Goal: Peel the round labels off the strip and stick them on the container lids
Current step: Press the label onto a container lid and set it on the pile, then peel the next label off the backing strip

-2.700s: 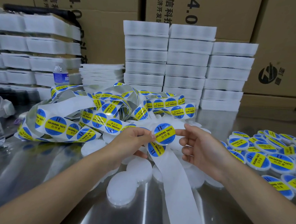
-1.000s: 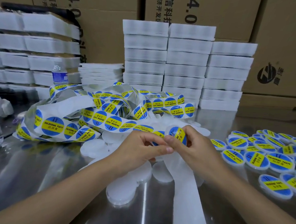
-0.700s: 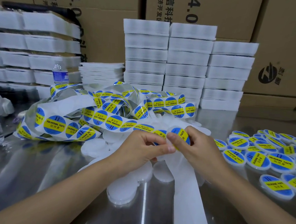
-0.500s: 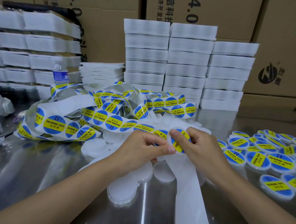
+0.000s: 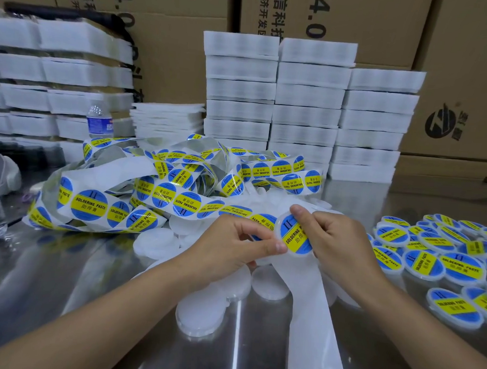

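A round white lid (image 5: 296, 236) with a blue and yellow "SOLDERING PASTE" label on it is held between both hands above the table. My right hand (image 5: 339, 240) grips its right side, thumb on the lid's top edge. My left hand (image 5: 232, 247) pinches its left edge with the thumb. The label strip (image 5: 160, 198) lies tangled behind the hands, and its empty white backing (image 5: 313, 319) trails down toward me. Plain white lids (image 5: 201, 311) lie under and in front of my hands.
Several labelled lids (image 5: 438, 264) are spread on the steel table (image 5: 55, 301) at the right. Stacks of white foam trays (image 5: 308, 108) stand behind, with more stacks (image 5: 42, 83) and a water bottle (image 5: 98, 122) at the left. Cardboard boxes (image 5: 462, 84) form the back wall.
The label came off the strip and onto a lid. The lid has since turned to face me, label flat on it, between both hands.
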Demonstrator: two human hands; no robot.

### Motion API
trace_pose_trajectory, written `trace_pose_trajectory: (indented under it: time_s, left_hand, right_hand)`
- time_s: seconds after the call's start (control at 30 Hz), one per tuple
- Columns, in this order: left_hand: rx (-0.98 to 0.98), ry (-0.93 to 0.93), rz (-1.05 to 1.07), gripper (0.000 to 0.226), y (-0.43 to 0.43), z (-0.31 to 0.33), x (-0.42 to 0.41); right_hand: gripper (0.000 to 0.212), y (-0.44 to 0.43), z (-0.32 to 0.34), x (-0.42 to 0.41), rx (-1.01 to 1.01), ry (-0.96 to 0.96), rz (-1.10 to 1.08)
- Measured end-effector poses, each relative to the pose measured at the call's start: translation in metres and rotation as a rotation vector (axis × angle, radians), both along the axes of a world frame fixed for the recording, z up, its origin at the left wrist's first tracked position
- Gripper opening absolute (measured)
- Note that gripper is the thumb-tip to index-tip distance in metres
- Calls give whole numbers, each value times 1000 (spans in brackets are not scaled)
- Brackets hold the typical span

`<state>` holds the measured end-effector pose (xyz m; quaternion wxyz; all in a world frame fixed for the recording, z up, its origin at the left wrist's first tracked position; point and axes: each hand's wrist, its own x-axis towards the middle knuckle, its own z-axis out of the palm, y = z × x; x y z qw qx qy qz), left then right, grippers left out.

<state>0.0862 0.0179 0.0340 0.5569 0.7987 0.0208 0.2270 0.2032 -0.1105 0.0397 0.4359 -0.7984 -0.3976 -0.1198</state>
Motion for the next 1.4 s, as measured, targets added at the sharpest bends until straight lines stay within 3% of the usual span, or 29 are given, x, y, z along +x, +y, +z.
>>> trace_pose_trajectory:
  time_s: [0.1,0.4,0.6,0.73,0.93,1.1,1.2,1.27,1.4]
  left_hand:
    - [-18,23,33,5,1,0,0]
    - [-149,48,105,29,4,5,0]
    - [-173,59,108,24,6,4,1]
    - [-163,50,115,26,9,2,3]
    - [-108,64,124,19,10,1,4]
    - [-287,49,323,14,17,5,6]
    - [-367,-11,525,52,29,4,9]
    - [-524,-133,593,72,38,6,9]
    - [-781,-291,743,81,60,8,7]
  right_hand:
    - [70,-1,2,-1,-10,4,-12]
    - [59,-3,0,-1,41,-63,-14]
    - [47,-5,1,-8,92,-78,182]
    - [67,-5,-3,-9,-8,-210,302]
    - [62,-4,-4,-1,108,-117,333]
    - [61,-5,-7,40,155,-43,11]
    - [67,-18,-7,72,6,-73,-310]
    - [66,-28,-7,88,-89,-81,-476]
    - [68,-42,-7,107,-247,-39,-731]
